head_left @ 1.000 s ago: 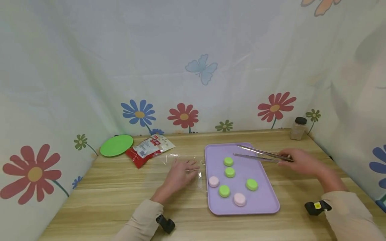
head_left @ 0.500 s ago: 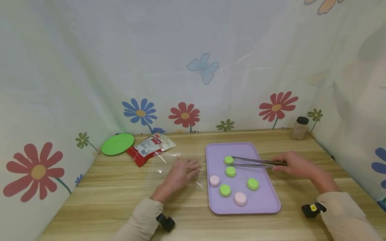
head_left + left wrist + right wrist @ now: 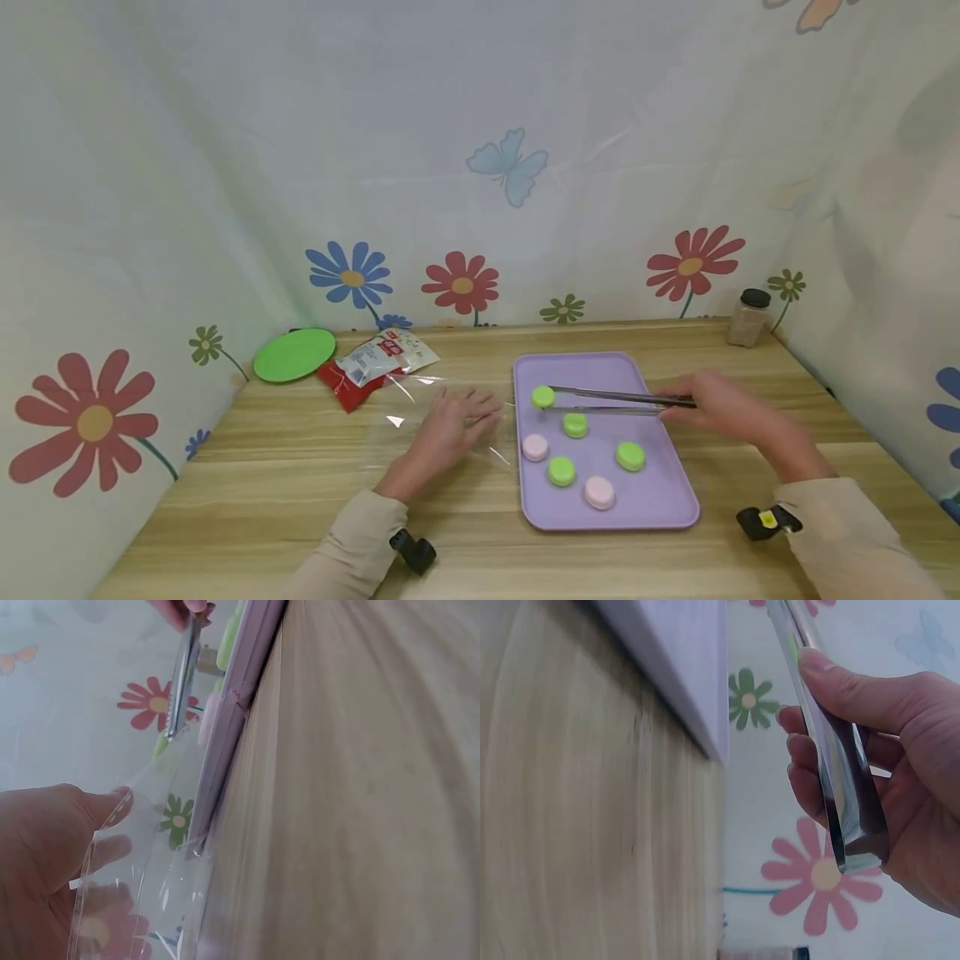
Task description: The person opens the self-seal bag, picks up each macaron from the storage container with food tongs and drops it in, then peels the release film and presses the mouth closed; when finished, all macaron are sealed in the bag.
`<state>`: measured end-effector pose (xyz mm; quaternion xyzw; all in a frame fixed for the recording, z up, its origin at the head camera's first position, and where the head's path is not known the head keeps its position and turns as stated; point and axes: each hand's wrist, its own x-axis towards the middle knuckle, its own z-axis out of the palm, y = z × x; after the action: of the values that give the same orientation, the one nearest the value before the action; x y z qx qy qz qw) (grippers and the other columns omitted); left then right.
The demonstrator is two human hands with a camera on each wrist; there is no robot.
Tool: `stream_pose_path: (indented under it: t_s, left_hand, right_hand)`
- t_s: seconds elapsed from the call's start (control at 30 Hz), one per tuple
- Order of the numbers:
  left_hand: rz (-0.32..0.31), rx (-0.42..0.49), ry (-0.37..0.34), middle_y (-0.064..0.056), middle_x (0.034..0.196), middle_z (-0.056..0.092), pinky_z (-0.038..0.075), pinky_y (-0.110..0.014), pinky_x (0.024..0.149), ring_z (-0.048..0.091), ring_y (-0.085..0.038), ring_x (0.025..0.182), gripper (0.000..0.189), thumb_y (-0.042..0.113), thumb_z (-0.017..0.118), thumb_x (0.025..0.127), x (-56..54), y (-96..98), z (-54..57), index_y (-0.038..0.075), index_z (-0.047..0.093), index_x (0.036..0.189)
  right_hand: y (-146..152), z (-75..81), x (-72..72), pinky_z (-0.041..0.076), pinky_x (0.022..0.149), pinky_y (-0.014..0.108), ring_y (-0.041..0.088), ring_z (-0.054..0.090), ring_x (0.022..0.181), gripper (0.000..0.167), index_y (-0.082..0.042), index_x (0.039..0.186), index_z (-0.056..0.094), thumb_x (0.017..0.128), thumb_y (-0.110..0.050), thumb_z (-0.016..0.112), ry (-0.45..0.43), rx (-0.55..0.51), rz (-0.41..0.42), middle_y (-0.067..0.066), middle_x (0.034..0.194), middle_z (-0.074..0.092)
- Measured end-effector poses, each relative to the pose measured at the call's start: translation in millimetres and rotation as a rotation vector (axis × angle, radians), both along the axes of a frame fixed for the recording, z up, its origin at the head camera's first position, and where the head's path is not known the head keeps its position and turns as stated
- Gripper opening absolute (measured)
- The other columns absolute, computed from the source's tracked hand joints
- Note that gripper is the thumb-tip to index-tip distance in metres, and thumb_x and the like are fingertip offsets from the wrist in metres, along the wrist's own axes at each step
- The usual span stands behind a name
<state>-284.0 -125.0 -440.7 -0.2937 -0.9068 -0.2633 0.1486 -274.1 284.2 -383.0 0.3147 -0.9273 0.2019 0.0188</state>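
My right hand grips metal tongs, its thumb and fingers around the shiny handle. Between the tips of the tongs is a green macaron, over the left side of the lilac tray. More macarons lie on the tray, among them a green one and a pink one. Left of the tray, my left hand holds a clear plastic bag at its edge. The thumb is at the rim, and the fingers show through the film.
Behind the left hand lie red and white packets, beside a green plate. A jar with a black lid stands at the back right of the wooden table. A flowered curtain closes off the back.
The tongs came down to the rearmost green macaron, closed around it and carried it left toward the bag. The left hand has stayed nearly in place with the bag.
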Motion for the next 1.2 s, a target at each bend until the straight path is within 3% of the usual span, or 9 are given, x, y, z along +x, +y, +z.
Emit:
stream_pose_path:
  t_s: [0.33,0.63,0.77,0.93,1.2]
  left_hand:
    - [-0.003,0.024,0.02,-0.017,0.132,0.063,0.015,-0.075,0.11,0.05,-0.048,0.129,0.028,0.019,0.069,0.096,1.7,-0.8,-0.4,0.007,0.073,0.12]
    - [-0.014,0.015,0.022,-0.017,0.133,0.062,0.019,-0.072,0.111,0.049,-0.048,0.129,0.026,0.017,0.072,0.093,4.3,-1.4,2.5,0.01,0.075,0.118]
    - [-0.021,0.029,0.001,-0.017,0.135,0.061,0.018,-0.07,0.113,0.047,-0.049,0.131,0.026,0.017,0.072,0.093,5.1,-0.1,2.4,0.011,0.075,0.119]
    - [-0.02,0.039,-0.017,-0.015,0.138,0.059,0.016,-0.069,0.114,0.044,-0.049,0.133,0.027,0.019,0.071,0.094,3.6,1.7,1.2,0.014,0.074,0.121]
    - [-0.018,0.022,-0.091,-0.014,0.143,0.055,0.013,-0.068,0.115,0.037,-0.045,0.14,0.028,0.022,0.068,0.096,1.2,-0.6,-1.1,0.015,0.073,0.123]
  right_hand:
    - [-44,5.9,-1.5,0.047,0.059,0.024,0.007,0.054,0.071,0.031,0.002,0.115,0.073,0.089,-0.015,0.076,-0.082,0.016,0.041,-0.006,0.089,0.069]
    - [-75,-3.3,-16.6,0.052,0.068,0.026,0.007,0.059,0.078,0.034,-0.001,0.117,0.073,0.091,-0.022,0.075,-0.085,0.011,0.107,0.005,0.102,0.074]
    - [-92,-4.8,-23.7,0.047,0.06,0.023,0.008,0.055,0.069,0.034,0.002,0.117,0.073,0.091,-0.019,0.076,-0.095,-0.007,0.159,0.001,0.093,0.073]
    - [-111,-9.1,-32.5,0.046,0.06,0.023,0.007,0.055,0.069,0.031,0.003,0.111,0.074,0.088,-0.017,0.079,-0.031,-0.037,0.224,0.002,0.09,0.074]
    - [-140,-16.0,-40.7,0.044,0.06,0.022,0.007,0.052,0.066,0.026,0.0,0.107,0.076,0.087,-0.017,0.079,-0.077,-0.06,0.192,-0.003,0.082,0.071]
